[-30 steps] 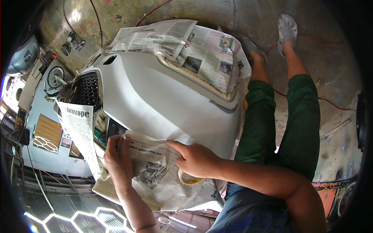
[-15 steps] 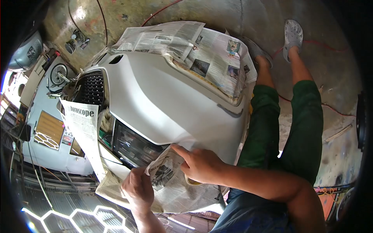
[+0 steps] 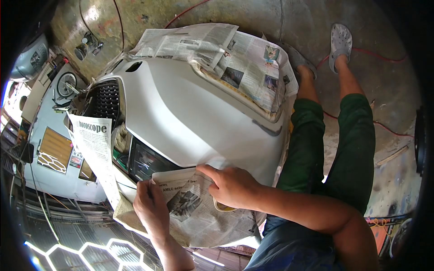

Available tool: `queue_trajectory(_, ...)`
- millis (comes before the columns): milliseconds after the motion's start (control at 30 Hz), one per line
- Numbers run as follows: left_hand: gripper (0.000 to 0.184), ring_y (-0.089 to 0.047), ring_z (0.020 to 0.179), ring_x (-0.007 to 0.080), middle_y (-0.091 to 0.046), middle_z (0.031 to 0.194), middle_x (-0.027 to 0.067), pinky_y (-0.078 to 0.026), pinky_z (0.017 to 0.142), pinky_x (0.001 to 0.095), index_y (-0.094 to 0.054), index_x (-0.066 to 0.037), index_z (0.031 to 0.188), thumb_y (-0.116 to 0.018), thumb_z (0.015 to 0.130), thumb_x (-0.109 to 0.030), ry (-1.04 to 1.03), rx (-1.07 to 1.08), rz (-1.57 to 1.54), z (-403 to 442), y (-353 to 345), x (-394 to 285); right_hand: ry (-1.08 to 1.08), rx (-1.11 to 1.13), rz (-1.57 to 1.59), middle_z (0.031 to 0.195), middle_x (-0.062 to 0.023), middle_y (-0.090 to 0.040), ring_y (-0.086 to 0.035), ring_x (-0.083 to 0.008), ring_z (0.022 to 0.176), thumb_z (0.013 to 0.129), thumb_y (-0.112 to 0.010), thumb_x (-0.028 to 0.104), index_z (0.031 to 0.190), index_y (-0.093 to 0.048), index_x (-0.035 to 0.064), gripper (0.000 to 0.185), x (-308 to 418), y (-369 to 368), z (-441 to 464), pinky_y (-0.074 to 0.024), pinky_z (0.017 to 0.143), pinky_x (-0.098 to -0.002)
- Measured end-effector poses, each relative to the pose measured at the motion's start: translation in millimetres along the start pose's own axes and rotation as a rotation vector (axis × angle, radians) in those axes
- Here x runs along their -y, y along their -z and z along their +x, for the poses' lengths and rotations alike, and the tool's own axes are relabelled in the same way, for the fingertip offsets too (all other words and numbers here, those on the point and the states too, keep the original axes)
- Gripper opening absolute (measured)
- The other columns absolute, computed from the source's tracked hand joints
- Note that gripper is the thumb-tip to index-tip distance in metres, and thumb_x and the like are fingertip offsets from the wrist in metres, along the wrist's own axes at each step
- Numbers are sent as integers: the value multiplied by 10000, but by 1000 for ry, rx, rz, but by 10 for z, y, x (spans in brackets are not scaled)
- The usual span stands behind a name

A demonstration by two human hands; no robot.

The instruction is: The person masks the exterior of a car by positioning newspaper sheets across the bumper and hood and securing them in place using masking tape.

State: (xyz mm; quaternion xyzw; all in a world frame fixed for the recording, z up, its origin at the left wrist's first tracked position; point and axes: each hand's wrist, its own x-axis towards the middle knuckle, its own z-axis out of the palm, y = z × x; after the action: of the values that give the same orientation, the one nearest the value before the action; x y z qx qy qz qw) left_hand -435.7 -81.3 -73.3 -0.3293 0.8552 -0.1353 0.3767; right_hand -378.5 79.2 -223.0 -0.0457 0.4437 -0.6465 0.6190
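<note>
A newspaper sheet lies over the lower part of the headlamp of a grey car body. My left hand is closed on its upper left corner, fingertips pinched. At the upper right edge of the sheet, the index finger of my right hand presses down, while the other fingers curl around a roll of tape, partly hidden beneath the hand. Another newspaper strip, headed "horoscope", stands along the car's front, left of the headlamp.
More newspaper covers the far side of the hood. Red hoses cross the concrete floor by my feet. A bicycle wheel and another car show at the left, and hexagonal lights at the lower left.
My left hand has moved up and slightly left with the newspaper corner, so the folded sheet is spread out again and hides more of the headlamp. My right hand stays at the edge.
</note>
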Motion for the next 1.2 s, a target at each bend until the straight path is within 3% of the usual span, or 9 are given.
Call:
queue_trajectory(333,157,-558,632,272,-617,754,147,-467,631,397,-598,-17,888,-588,1001,-125,-18,-48,-30,5,-55,15,10,84,-83,725,-173,-699,-702,-352,657,903,-599,163,1420,-521,66,532,107,100,-6,-565,622,-496)
queue_trajectory(533,111,-628,709,282,-661,839,149,-501,683,396,-647,-26,969,-584,998,-114,-51,-88,-71,-14,-83,1,92,151,-201,681,-147,-690,-697,-327,609,891,-609,153,1477,-493,76,602,268,111,25,-569,585,-468)
queue_trajectory(633,130,-633,754,237,-677,867,156,-509,739,365,-664,-18,1050,-574,984,-85,-69,-61,-77,-15,-64,11,122,157,-223,662,-140,-685,-695,-315,588,881,-616,146,1501,-474,73,639,336,90,62,-570,557,-454)
queue_trajectory(833,76,-628,863,353,-641,929,143,-502,769,443,-654,-36,997,-618,973,-99,-250,-88,85,63,-10,-11,165,137,-318,641,-135,-683,-705,-304,579,836,-632,111,1483,-482,26,670,362,53,90,-577,535,-440)
queue_trajectory(933,48,-603,927,347,-623,969,135,-482,814,453,-651,-50,978,-640,953,-89,-413,-83,161,233,28,-64,198,84,-311,631,-139,-682,-712,-298,580,822,-635,101,1430,-507,-45,639,391,0,100,-578,523,-425)
queue_trajectory(1100,76,-582,949,340,-615,970,117,-462,850,462,-628,-55,967,-674,910,-75,-505,-37,212,462,-53,-12,206,57,-353,621,-149,-681,-717,-292,584,823,-633,102,1353,-527,-129,587,502,-55,125,-577,513,-400)
queue_trajectory(1200,144,-575,935,341,-602,969,116,-461,847,461,-598,-49,995,-692,892,-84,-508,-30,204,503,-65,20,211,32,-296,646,-162,-688,-724,-300,608,835,-629,104,1378,-531,-88,584,468,-67,141,-582,529,-412)
